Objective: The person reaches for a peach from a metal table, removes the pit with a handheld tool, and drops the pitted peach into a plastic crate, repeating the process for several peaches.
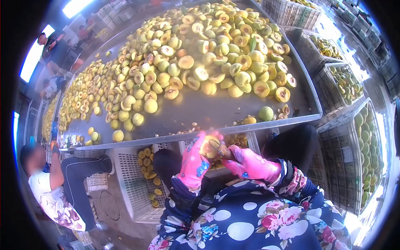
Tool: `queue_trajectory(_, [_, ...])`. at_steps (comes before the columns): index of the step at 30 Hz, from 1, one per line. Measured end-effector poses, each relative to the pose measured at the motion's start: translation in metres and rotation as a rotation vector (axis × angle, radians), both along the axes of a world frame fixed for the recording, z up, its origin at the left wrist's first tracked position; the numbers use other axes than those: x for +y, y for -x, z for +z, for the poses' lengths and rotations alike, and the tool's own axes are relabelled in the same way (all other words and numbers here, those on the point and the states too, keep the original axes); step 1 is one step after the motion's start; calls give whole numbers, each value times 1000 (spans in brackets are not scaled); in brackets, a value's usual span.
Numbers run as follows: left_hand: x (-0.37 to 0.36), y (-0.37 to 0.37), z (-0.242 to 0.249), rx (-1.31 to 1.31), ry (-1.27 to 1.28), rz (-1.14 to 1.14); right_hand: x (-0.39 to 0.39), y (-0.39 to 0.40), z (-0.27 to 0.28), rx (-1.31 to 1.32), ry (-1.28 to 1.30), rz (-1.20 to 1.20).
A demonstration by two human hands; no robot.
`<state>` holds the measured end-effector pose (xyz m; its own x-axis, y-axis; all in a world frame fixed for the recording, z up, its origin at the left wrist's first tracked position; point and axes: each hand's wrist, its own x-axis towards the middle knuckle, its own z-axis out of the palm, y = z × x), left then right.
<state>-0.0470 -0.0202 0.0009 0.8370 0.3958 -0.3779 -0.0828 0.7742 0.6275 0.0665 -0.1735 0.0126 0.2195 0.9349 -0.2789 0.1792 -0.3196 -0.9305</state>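
Observation:
My left hand (pixel 194 160), in a pink patterned glove, is closed around a yellow peach (pixel 209 146) just below the table's front edge. Close against the same peach, my right hand (pixel 248 163) is also closed, its fingertips at the fruit's right side. A small dark thing shows between those fingers, too small to name. Both hands are above a crate (pixel 253 143) with cut peach pieces in it. Peach halves (pixel 200 74) and whole ones are heaped on the metal table (pixel 179 118) ahead, many with the pit or its hollow showing.
A white crate (pixel 125 179) with peach halves stands at my left knee. To the right, a tall crate (pixel 339 166) holds green-yellow peaches, with more crates (pixel 329 85) behind it. A person (pixel 54 183) sits at the left. The table has a raised metal rim (pixel 266 124).

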Motion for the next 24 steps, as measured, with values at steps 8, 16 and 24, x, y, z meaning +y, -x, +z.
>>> queue_trajectory(8, [-18,-5,1,76,-19,69,-5,8,-11,-154,-90,-72])
queue_trajectory(16, [-26,-12,-13,154,-146,114,-7,11,-19,-163,-30,-25])
queue_trajectory(24, [-16,-13,-32,234,-310,14,-6,5,-49,-78,-165,85])
